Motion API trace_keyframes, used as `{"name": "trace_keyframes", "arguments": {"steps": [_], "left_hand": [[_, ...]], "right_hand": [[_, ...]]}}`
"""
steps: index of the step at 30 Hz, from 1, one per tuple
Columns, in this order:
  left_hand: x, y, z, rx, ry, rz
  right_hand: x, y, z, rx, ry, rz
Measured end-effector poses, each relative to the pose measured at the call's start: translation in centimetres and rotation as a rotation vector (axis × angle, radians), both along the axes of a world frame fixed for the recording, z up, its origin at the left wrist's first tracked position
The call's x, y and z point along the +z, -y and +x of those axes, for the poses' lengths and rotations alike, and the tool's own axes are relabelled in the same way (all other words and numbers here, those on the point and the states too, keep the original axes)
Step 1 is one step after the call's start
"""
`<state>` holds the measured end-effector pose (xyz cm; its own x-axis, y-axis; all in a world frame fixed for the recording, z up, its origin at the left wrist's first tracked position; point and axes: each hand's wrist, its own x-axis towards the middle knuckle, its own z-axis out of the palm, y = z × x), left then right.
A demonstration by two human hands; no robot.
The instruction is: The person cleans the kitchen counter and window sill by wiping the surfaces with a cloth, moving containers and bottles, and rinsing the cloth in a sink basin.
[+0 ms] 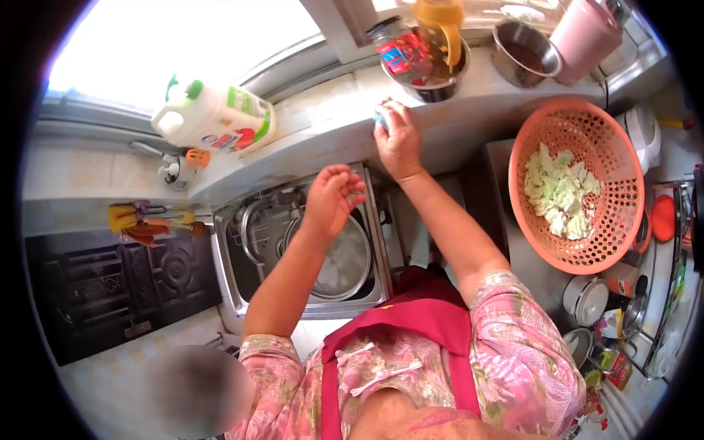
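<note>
My right hand [400,141] is at the tiled window ledge [323,110], its fingers closed around a small blue thing [380,119]. Most of that thing is hidden by the fingers, so its kind does not show. Over the back edge of the sink [233,275], my left hand [334,199] hangs with loosely curled, parted fingers and nothing in it. Below it, a large round metal basin [359,253] with cloudy water sits in the sink beside the curved tap [248,235].
A large white jug [220,121] lies on the ledge at left. A pot [440,92] holding a labelled jar [402,55] and a yellow pitcher [440,18] stands at the back. At right, an orange basket [620,220] holds torn cabbage leaves [561,191].
</note>
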<state>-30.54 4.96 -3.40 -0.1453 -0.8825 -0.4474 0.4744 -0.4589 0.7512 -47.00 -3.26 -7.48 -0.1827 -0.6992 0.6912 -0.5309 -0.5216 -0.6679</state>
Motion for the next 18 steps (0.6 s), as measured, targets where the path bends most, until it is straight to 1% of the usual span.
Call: {"name": "trace_keyframes", "arguments": {"steps": [1,2,3,5,6,7,9,12,13,14,15,17,18], "left_hand": [[-0.3,-1.2,1.0,0.007,0.000,0.024],[-0.5,-2.1,1.9,0.009,-0.005,0.046],[-0.6,-3.0,3.1,0.025,0.000,0.046],[-1.0,-4.8,5.7,0.064,0.002,0.057],[-1.1,-5.6,6.9,0.068,0.004,0.062],[-0.9,-6.1,8.0,0.071,0.009,0.061],[-0.4,-6.7,9.9,0.072,0.024,0.022],[0.7,-7.5,12.4,0.039,0.056,-0.057],[1.0,-7.9,13.3,0.024,0.070,-0.082],[1.0,-8.3,13.9,0.015,0.086,-0.104],[0.8,-8.7,14.5,0.004,0.075,-0.117],[0.4,-9.4,15.2,-0.025,0.060,-0.137],[0.3,-9.7,15.4,-0.023,0.046,-0.123]], "right_hand": [[0.2,-0.2,-0.1,0.061,0.015,0.037],[0.8,-0.6,-0.3,0.124,-0.029,-0.014],[1.1,-0.5,-0.6,0.094,-0.144,-0.038],[2.0,0.9,-0.7,-0.103,-0.287,-0.019],[1.7,1.5,0.2,-0.157,-0.454,0.024],[1.2,2.2,1.3,-0.217,-0.557,0.043],[1.0,3.6,3.3,-0.048,-0.565,0.066],[2.3,3.5,3.2,0.018,-0.564,0.075],[1.4,4.2,1.9,-0.127,-0.554,-0.002],[1.1,4.8,0.5,-0.197,-0.547,0.014],[0.9,5.2,-0.3,-0.269,-0.532,0.036],[2.1,5.4,-0.2,-0.362,-0.570,0.194],[2.1,6.3,-0.1,-0.434,-0.571,0.187]]}}
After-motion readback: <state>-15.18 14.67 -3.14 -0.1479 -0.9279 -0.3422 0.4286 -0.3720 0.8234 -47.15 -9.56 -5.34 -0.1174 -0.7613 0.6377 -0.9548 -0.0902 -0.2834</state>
